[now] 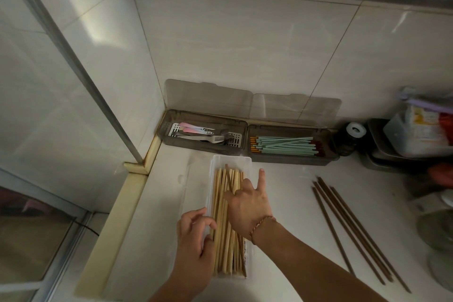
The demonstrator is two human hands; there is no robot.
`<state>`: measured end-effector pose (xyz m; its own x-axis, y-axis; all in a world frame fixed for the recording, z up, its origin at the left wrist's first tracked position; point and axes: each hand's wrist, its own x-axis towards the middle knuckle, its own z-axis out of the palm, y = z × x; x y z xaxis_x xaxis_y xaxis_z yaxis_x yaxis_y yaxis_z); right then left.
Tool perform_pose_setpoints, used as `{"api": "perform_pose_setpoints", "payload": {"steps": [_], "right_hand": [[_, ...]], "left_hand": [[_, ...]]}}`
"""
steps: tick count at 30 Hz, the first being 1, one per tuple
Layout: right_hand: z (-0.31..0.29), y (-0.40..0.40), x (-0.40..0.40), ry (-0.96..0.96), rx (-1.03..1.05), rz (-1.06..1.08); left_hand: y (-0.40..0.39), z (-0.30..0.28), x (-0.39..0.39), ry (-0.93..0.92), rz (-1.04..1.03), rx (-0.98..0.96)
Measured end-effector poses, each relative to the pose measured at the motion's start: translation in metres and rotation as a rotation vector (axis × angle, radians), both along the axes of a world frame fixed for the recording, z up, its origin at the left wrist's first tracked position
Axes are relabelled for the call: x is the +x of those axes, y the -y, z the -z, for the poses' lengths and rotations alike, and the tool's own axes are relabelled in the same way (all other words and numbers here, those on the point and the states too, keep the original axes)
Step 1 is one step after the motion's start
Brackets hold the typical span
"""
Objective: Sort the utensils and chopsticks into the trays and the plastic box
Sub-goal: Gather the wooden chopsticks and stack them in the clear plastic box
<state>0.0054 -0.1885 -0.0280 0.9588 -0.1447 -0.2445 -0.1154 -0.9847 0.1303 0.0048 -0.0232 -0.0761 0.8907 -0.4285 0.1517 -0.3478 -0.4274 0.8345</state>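
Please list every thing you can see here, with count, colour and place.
plastic box: one, clear, counter centre
light chopsticks: many, pale wood, in the plastic box
dark chopsticks: about five, brown, loose on the counter, right
left tray: one, smoky grey, by the wall
forks: several, metal, in the left tray
right tray: one, smoky grey, by the wall
green chopsticks: many, in the right tray
left hand: at the box's left edge
right hand: on the light chopsticks
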Motion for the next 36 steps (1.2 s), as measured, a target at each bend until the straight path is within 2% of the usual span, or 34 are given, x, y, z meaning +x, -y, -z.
{"api": "perform_pose_setpoints", "payload": {"steps": [5,13,15,17,19,21,22,25,28,31,33,36], "right_hand": [[0.003,0.000,-0.006,0.017,0.033,-0.010],[0.001,-0.005,-0.014,-0.023,-0.033,-0.010],[0.000,-0.004,-0.017,0.005,0.031,-0.011],[0.002,0.002,-0.027,0.154,0.181,-0.042],[0.005,0.019,-0.043,0.447,0.321,-0.055],[0.011,0.044,-0.065,0.711,0.345,0.016],[0.014,0.059,-0.078,0.763,0.315,0.100],[0.028,0.098,-0.123,0.670,0.195,0.507],[0.043,0.114,-0.159,0.349,0.097,0.847],[0.054,0.114,-0.178,0.137,0.001,0.917],[0.055,0.109,-0.180,0.159,0.034,0.938],[0.054,0.100,-0.171,0.141,-0.028,0.873]], "left_hand": [[0.000,0.001,0.001,0.009,0.011,0.004],[0.000,0.000,0.000,0.002,0.013,0.011],[0.000,0.001,0.001,0.000,0.009,0.014],[0.001,0.000,0.000,-0.008,0.011,0.024],[0.000,0.001,0.000,-0.024,0.011,0.037],[0.000,0.003,-0.001,-0.047,0.021,0.044],[-0.001,0.004,0.000,-0.050,0.025,0.045],[-0.001,0.004,0.000,-0.031,0.021,0.040],[-0.002,0.006,0.001,-0.025,0.020,0.048],[-0.001,0.006,0.000,-0.031,0.023,0.047],[-0.001,0.003,0.000,-0.033,0.025,0.043],[-0.001,0.003,-0.001,-0.020,0.026,0.041]]}}
